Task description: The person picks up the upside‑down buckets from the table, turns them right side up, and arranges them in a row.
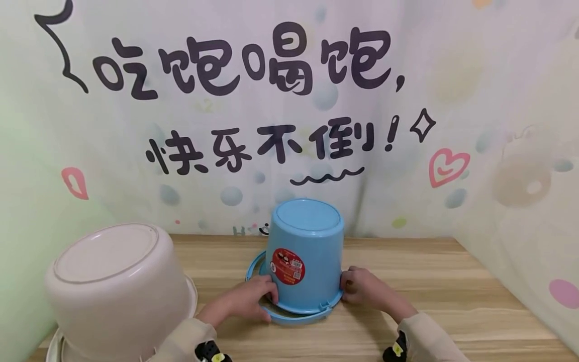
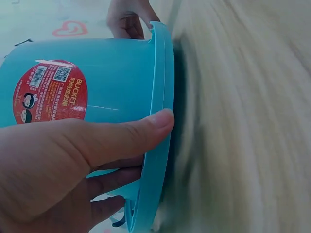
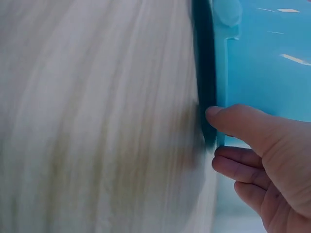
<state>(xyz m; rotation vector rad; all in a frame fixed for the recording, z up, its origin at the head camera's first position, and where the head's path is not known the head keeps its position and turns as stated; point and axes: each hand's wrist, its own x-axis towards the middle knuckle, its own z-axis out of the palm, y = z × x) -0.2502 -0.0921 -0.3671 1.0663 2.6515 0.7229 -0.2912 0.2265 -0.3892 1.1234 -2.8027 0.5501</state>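
Desk: How many hands do you have, and what are they on?

Operator: I count two, both clamped on one blue bucket (image 1: 314, 266). My left hand (image 1: 246, 299) grips its lower edge; whether the thumb lies on the rim (image 3: 222, 77) or on the handle (image 1: 291, 320), I can't tell. My right hand (image 1: 359, 286) pinches the rim across from it, thumb and curled fingers together there.

Desk: And how does the bucket sit?

Operator: Upside down, base up, near the middle of the table (image 1: 429, 281). One handle loops out around its left and near side, and one round red label (image 1: 288, 266) faces me, with a barcode and the word BUCKET.

Desk: Past the hands?

Operator: Two beige sleeves (image 1: 429, 337), each with a black band (image 1: 395, 349) at the cuff. Well to the left I have a second, larger bucket, pale pink (image 1: 122, 296), also base up.

Desk: Surface and room?

Operator: Light wood grain runs across the tabletop. Behind it hangs one pale cloth (image 1: 407, 196), printed with two lines of dark lettering (image 1: 289, 60), a pink heart (image 1: 449, 167) to their right and scattered soft-coloured spots.
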